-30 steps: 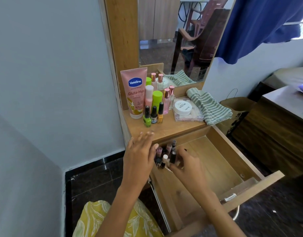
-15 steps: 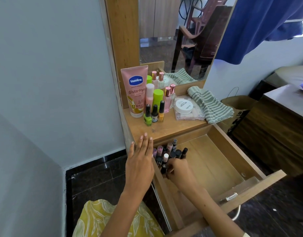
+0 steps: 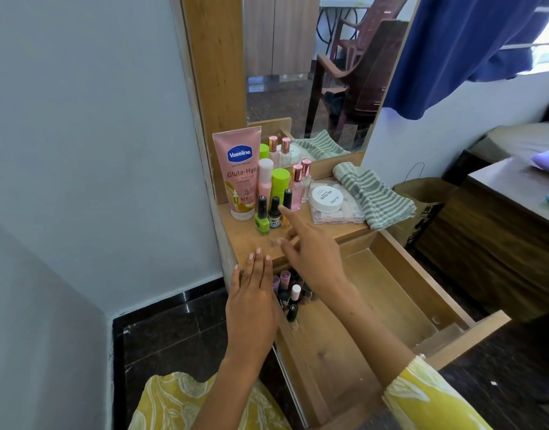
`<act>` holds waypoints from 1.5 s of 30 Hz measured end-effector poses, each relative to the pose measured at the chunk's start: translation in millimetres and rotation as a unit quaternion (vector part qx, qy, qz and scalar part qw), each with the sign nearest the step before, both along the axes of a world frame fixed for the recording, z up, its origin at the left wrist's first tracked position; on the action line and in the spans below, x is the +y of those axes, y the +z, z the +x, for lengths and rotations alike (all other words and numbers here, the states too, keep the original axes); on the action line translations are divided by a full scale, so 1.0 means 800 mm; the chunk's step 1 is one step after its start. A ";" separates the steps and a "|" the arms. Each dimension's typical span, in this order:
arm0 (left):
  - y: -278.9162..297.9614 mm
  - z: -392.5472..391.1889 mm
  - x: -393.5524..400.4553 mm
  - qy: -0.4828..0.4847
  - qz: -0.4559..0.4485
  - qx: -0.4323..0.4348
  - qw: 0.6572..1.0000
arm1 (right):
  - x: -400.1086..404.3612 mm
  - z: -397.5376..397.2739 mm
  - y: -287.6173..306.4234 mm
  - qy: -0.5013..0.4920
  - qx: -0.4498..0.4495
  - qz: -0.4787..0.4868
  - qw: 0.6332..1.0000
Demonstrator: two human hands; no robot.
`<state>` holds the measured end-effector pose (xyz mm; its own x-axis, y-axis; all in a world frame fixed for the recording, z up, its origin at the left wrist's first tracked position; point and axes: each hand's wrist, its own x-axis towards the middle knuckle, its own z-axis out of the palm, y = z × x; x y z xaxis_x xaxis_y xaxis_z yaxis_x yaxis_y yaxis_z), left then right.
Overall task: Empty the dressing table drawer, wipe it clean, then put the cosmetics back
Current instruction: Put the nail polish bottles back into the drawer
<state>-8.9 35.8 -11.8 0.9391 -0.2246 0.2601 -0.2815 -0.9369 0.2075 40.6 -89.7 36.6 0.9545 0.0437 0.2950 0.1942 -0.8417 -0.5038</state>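
Bottles [image 3: 268, 193] are crowding the tabletop's left side at frame centre, a striped cloth [image 3: 372, 193] is covering its right; bare wood is lying between. In the drawer [image 3: 400, 293] below, nail polishes [image 3: 290, 293] are filling only the upper-left corner
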 end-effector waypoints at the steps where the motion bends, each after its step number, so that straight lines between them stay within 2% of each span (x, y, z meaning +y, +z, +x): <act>1: 0.002 -0.001 -0.001 0.001 -0.001 -0.010 1.000 | 0.005 0.009 0.001 0.011 -0.008 -0.020 1.000; 5: -0.001 -0.001 -0.002 0.003 -0.008 -0.049 0.999 | 0.022 0.033 0.002 0.008 -0.039 -0.082 0.996; 7: -0.001 -0.001 -0.002 0.006 -0.005 -0.063 0.998 | 0.028 0.038 0.002 -0.001 -0.067 -0.072 0.995; 11: -0.004 0.000 -0.002 0.012 0.002 -0.073 0.997 | 0.031 0.036 0.002 -0.017 -0.163 -0.019 0.986; 14: -0.005 0.001 -0.002 0.012 0.011 -0.068 0.998 | 0.023 0.021 -0.004 0.010 -0.155 0.037 0.987; 19: -0.010 -0.001 -0.004 0.019 0.012 -0.062 0.998 | 0.001 -0.027 -0.008 0.003 -0.135 0.212 0.968; 21: -0.011 -0.001 -0.003 0.020 0.011 -0.046 0.999 | -0.014 -0.047 -0.008 -0.001 -0.138 0.233 0.963; 25: -0.011 -0.002 -0.002 0.019 0.025 -0.018 0.999 | -0.049 -0.079 -0.015 0.008 -0.115 0.187 0.975; 29: -0.014 -0.001 -0.003 0.021 -0.005 -0.006 1.000 | -0.065 -0.091 -0.040 -0.001 0.004 0.100 0.995; 34: -0.016 -0.002 -0.004 0.016 -0.033 -0.007 0.999 | -0.060 -0.082 -0.067 0.003 0.111 0.042 0.993; 45: -0.016 -0.002 -0.004 0.018 -0.019 -0.011 1.000 | -0.053 -0.075 -0.067 0.009 0.156 -0.026 0.987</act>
<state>-10.6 32.8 -24.9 0.9404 -0.1799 0.2885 -0.2521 -0.9383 0.2368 -19.6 -132.3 -17.1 0.9974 0.0695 -0.0164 0.0522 -0.8657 -0.4979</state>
